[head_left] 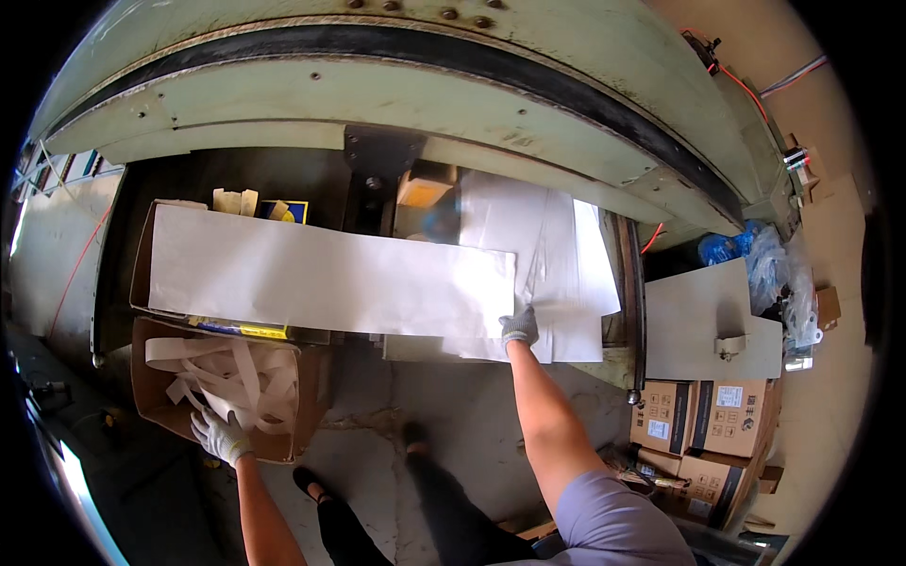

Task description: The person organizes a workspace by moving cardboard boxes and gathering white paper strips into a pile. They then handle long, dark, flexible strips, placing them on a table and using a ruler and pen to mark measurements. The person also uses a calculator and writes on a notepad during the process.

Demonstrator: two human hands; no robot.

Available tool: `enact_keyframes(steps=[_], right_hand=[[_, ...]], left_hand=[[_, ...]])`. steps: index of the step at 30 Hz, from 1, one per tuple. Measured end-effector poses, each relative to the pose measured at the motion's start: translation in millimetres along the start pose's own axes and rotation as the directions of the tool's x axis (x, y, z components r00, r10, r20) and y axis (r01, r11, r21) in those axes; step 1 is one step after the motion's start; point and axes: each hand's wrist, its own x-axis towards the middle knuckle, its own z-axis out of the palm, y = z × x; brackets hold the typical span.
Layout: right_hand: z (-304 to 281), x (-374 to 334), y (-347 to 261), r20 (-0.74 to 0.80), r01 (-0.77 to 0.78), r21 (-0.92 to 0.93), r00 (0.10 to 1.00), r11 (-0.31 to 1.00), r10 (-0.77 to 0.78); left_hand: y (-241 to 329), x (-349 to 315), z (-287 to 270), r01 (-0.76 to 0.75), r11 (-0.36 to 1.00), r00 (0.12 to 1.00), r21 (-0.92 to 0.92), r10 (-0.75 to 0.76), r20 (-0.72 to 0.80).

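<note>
Right hand, gloved, reaching forward to the near right corner of the long sheet. Fingers curled onto that corner, seemingly pinching the paper edge, though too small to tell for sure. Sheet stretching leftward from the grip, lying flat across the top of an open box and over the dark machine bed; nearly all of it lying left of the hand, only the corner under the fingers. Just beyond and right of the hand, a stack of more white sheets, partly tucked beneath the long one.

Left hand, also gloved, lower and well apart from the sheet, at the near edge of a brown carton. Fingers spread, resting on or just over the paper strips piled inside; hard to tell whether any strip is gripped.

Above everything, a pale green machine frame with a curved black band. To the right, a grey table, blue plastic wrap and printed cartons stacked on the floor. Below, dark trousers and shoes on concrete floor.
</note>
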Motion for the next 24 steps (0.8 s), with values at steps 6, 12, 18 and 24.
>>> enact_keyframes(steps=[6,12,18,24], right_hand=[[-48.7,-4.2,39.4,0.204,-0.029,0.765,0.958,0.643,-0.2],[-153.7,-93.8,228.6,0.521,-0.475,0.778,0.854,0.412,0.001],[-212.0,-276.2,489.3,0.677,-0.666,0.729,0.665,-0.16,0.314],[-191.3,-426.0,576.0,0.744,-0.555,0.527,0.668,-0.643,0.033]], left_hand=[[118.8,-67.6,-29.9,0.164,0.842,0.923,-0.514,0.053,0.381],[221.9,-173.4,-83.8,0.099,0.818,0.771,-0.567,0.297,0.563],[216.3,-222.6,-129.7,-0.153,0.775,0.325,-0.613,0.625,0.709],[149.2,-226.4,-142.8,-0.276,0.806,0.058,-0.524,0.558,0.828]])
